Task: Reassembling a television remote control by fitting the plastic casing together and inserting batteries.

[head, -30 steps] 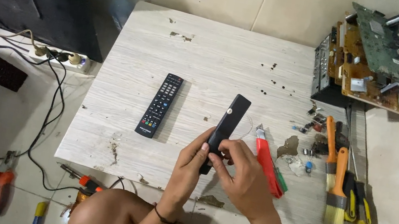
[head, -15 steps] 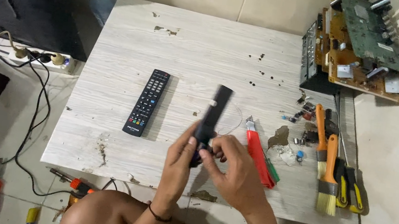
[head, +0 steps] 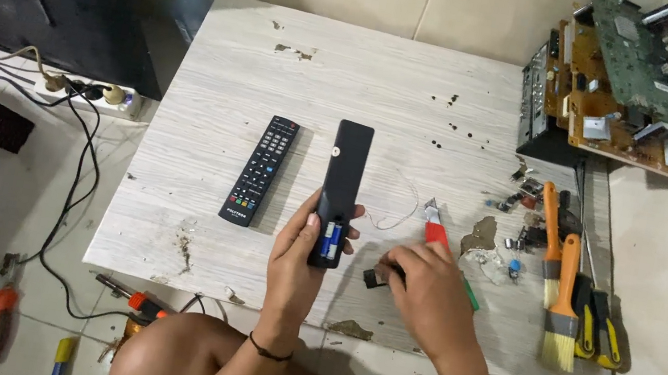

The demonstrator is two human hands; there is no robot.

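A seated person's left hand point(head: 297, 258) clamps a black remote point(head: 341, 191) back-up over the table's point(head: 220, 60) near edge, exposing its batteries point(head: 331, 240). Just right, the right hand point(head: 425, 289) pinches the small black cover point(head: 376, 277), fingers together; a second remote point(head: 260, 170) lies left.

Head camera looks steeply down, close over the table point(head: 325, 78).

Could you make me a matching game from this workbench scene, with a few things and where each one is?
Things:
1. open remote
2. battery cover
3. buttoned remote
4. brushes

Places:
a. flat on the table, left of the hands
b. right edge of the table
c. in the left hand
d. under the right hand's fingertips

Pairs: 1-c, 2-d, 3-a, 4-b
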